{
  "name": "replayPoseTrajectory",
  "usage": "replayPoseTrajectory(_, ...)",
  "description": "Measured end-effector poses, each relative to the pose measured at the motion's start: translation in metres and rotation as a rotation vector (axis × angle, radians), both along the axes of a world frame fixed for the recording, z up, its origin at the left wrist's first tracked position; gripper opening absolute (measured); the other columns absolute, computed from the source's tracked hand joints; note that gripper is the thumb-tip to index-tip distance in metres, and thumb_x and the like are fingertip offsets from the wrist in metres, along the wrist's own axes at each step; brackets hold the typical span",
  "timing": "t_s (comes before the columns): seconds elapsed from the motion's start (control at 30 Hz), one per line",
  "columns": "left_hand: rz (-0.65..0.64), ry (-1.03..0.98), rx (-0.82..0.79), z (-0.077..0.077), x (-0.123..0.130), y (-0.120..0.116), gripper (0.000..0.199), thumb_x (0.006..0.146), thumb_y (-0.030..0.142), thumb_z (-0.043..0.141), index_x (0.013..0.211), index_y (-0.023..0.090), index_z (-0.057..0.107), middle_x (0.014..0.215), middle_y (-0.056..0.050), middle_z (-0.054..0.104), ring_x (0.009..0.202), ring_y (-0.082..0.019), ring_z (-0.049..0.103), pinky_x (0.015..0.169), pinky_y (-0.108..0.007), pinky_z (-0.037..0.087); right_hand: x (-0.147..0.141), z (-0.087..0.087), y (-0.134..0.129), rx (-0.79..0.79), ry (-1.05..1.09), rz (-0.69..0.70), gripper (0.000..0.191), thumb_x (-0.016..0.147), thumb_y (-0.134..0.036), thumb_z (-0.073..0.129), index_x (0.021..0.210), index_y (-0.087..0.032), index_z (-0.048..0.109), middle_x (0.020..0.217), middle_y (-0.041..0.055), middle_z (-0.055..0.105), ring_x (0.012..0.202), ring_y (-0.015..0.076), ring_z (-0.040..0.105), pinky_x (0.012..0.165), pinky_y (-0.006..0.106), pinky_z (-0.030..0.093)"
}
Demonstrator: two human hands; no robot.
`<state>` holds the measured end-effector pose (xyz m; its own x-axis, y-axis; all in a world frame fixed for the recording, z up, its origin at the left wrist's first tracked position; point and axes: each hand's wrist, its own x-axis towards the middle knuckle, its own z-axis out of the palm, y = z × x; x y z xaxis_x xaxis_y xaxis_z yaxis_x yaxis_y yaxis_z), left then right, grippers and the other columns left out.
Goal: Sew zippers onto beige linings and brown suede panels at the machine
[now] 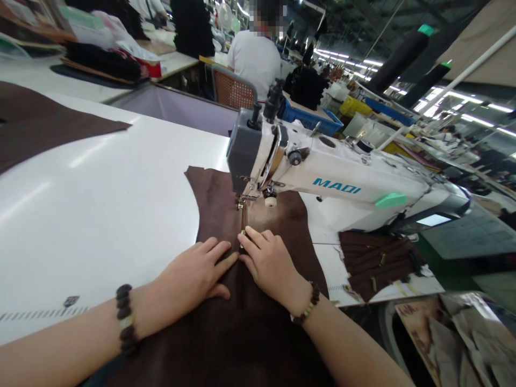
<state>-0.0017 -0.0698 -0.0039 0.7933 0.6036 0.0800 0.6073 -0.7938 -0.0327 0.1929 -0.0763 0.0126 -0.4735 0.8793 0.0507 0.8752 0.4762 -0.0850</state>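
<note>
A dark brown piece of leather-like material (pixel 213 199) lies under the needle and presser foot (pixel 241 204) of a white sewing machine (pixel 338 177). A zipper (pixel 244 217) runs down its middle from the foot, with a small brass-coloured part beside my right fingertips. My left hand (pixel 197 271) rests flat on the piece, left of the zipper, fingers stretched and thumb apart. Over the zipper lies my right hand (pixel 272 263), its fingers extended and pressing down; its thumb nearly meets my left index finger. The lower part of the piece hangs toward me.
Another brown piece (pixel 48 126) lies on the white table (pixel 121 188) at the left. Several brown strips with zipper pulls (pixel 379 260) are stacked right of the machine. Beyond it are a blue crate (pixel 312 118) and a seated person in white (pixel 256 62).
</note>
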Motion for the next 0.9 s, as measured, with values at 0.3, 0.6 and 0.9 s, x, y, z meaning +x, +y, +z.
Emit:
replayPoseTrajectory(0.3, -0.021, -0.123, 0.092, -0.025, 0.005, -0.011, 0.065, 0.072, 0.05, 0.075, 0.118, 0.007, 0.06, 0.124, -0.021, 0.06, 0.109, -0.032, 0.061, 0.096, -0.043, 0.049, 0.006, -0.002, 0.009, 0.009, 0.061, 0.0, 0.038, 0.095, -0.026, 0.048, 0.131, -0.013, 0.053, 0.133, 0.0104, 0.055, 0.108, 0.0226, 0.053, 0.089, 0.039, 0.048)
replayPoseTrajectory(0.6, 0.004, -0.162, -0.124, -0.009, 0.003, -0.003, 0.061, 0.079, 0.044, 0.07, 0.128, 0.01, 0.054, 0.126, -0.02, 0.058, 0.109, -0.03, 0.059, 0.093, -0.041, 0.051, -0.009, -0.005, 0.026, 0.022, 0.029, -0.13, 0.046, 0.094, -0.037, 0.049, 0.134, -0.015, 0.051, 0.137, 0.0126, 0.05, 0.113, 0.0281, 0.047, 0.092, 0.048, 0.044)
replayPoseTrajectory(0.9, -0.02, -0.131, -0.141, -0.013, 0.0, 0.002, 0.062, 0.074, 0.045, 0.076, 0.123, 0.012, 0.058, 0.124, -0.018, 0.06, 0.107, -0.029, 0.059, 0.093, -0.041, 0.051, -0.014, -0.008, 0.021, 0.023, 0.078, -0.18, 0.044, 0.094, -0.035, 0.05, 0.133, -0.016, 0.051, 0.138, 0.0107, 0.049, 0.112, 0.0276, 0.046, 0.093, 0.048, 0.043)
